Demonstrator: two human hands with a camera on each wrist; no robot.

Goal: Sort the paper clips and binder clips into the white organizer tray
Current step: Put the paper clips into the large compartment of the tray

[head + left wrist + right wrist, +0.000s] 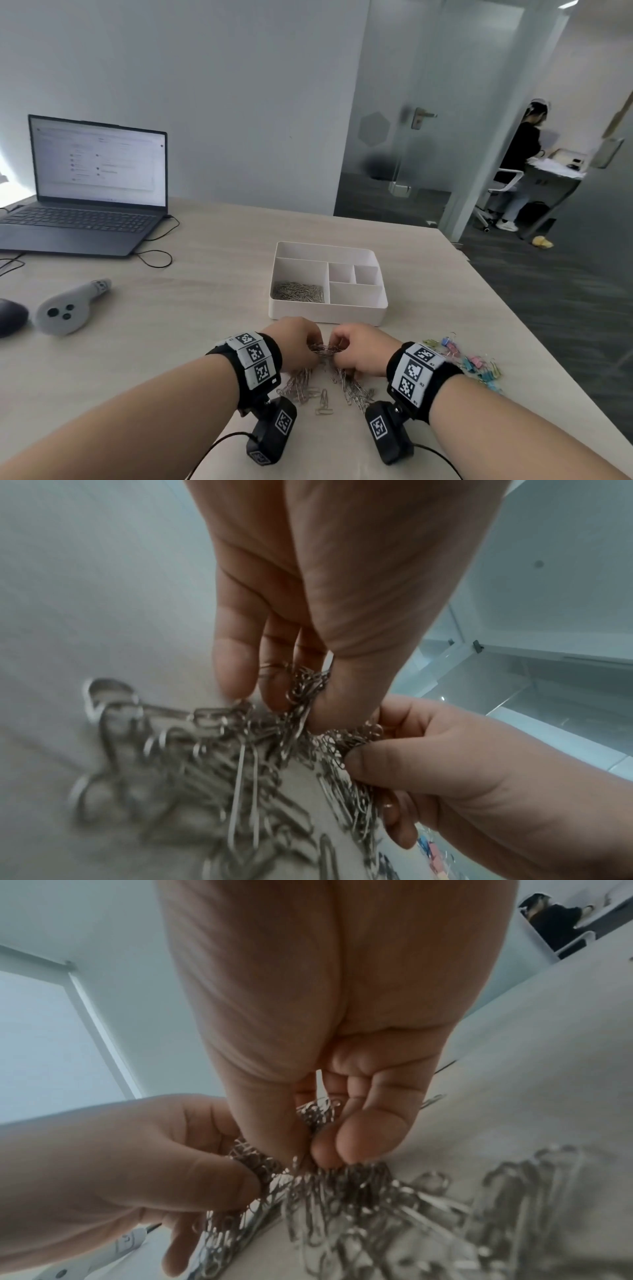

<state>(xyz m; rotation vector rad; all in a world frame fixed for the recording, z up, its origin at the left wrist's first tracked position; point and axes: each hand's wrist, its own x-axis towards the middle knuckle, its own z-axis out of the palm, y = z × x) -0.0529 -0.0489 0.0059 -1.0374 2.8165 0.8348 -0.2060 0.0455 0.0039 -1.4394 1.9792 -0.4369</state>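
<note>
Pinching paper clips point(325, 349) | two hands: left hand point(296, 342), right hand point(359, 349) | one tray point(329, 313)

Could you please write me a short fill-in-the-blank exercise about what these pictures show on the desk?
1. Both hands, the left hand and the right hand, grip one bunch of silver ____ clips.
2. The clips already in the white organizer tray lie in its ____ compartment.
3. The coloured binder clips lie on the table to the ____ of the right hand.
4. The laptop stands with its lid ____.

Missing words: paper; largest; right; open
</note>
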